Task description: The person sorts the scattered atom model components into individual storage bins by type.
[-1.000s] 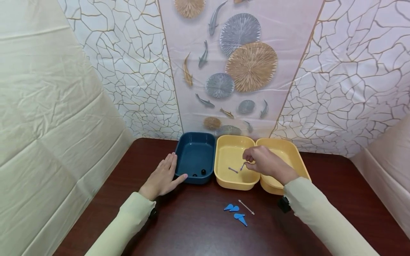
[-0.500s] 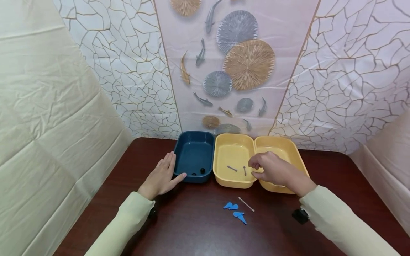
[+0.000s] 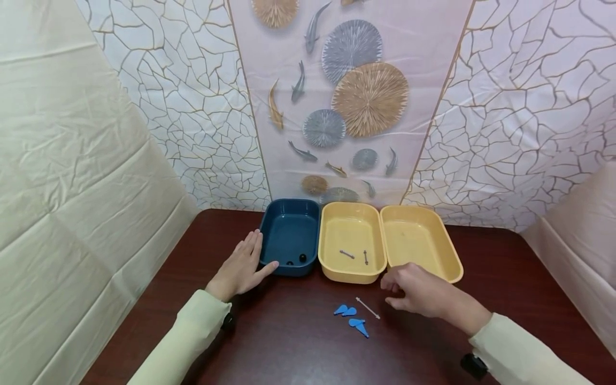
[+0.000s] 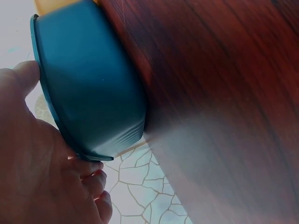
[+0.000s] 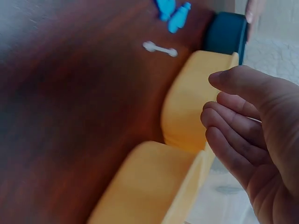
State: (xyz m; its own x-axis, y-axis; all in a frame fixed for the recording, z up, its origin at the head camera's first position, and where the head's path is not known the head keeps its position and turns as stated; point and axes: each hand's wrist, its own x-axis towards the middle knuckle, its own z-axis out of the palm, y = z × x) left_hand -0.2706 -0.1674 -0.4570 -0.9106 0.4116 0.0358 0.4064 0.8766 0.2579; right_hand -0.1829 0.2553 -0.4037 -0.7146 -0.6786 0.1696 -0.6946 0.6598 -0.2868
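Observation:
My left hand [image 3: 238, 270] lies along the near left corner of a dark blue bin [image 3: 291, 232], fingers straight and thumb over the front rim; the left wrist view shows the thumb touching that rim. Above the table, in front of the right yellow bin [image 3: 416, 238], hovers my right hand [image 3: 421, 291]. Its fingers bend loosely, with nothing between them in the right wrist view. Just left of it lies a thin white rod with knobbed ends [image 3: 368, 308]. Several small blue teardrop-shaped pieces [image 3: 358, 325] lie beside the rod. Two short purplish-grey rods [image 3: 347, 254] rest inside the middle yellow bin [image 3: 351, 227].
The three bins stand side by side at the back of the dark brown table [image 3: 289, 342]. Two small black round things [image 3: 302, 258] sit in the blue bin's near end. A patterned cloth [image 3: 192, 107] hangs behind the table.
My right hand let go of a short purplish-grey rod in the middle yellow bin. It then moved back out toward me, over the table. The left hand stays at the blue bin.

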